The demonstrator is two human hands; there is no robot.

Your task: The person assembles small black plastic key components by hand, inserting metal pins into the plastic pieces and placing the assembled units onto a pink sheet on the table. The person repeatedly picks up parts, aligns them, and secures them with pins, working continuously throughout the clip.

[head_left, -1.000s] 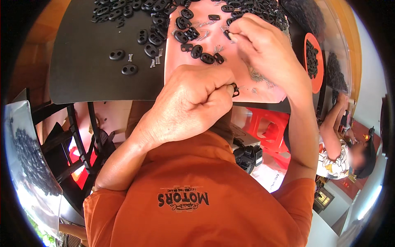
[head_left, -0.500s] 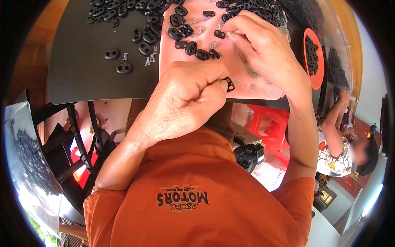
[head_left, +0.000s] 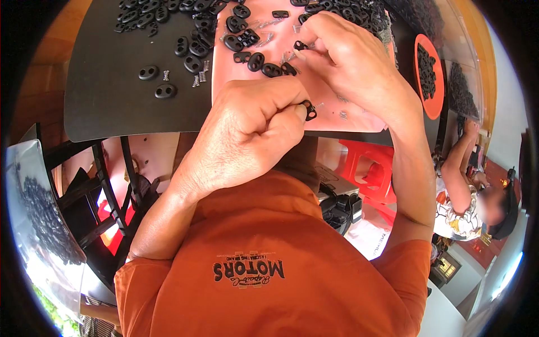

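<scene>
Tabletop [head_left: 112, 106], matte black: left hand [head_left: 250, 126] clamped on black two-holed plastic piece [head_left: 309, 110]; right hand [head_left: 353, 62], apart, pinching small black plastic block [head_left: 301, 45].

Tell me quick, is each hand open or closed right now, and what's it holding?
Left hand: closed, holding a black piece.
Right hand: closed in a pinch on another black piece.
</scene>
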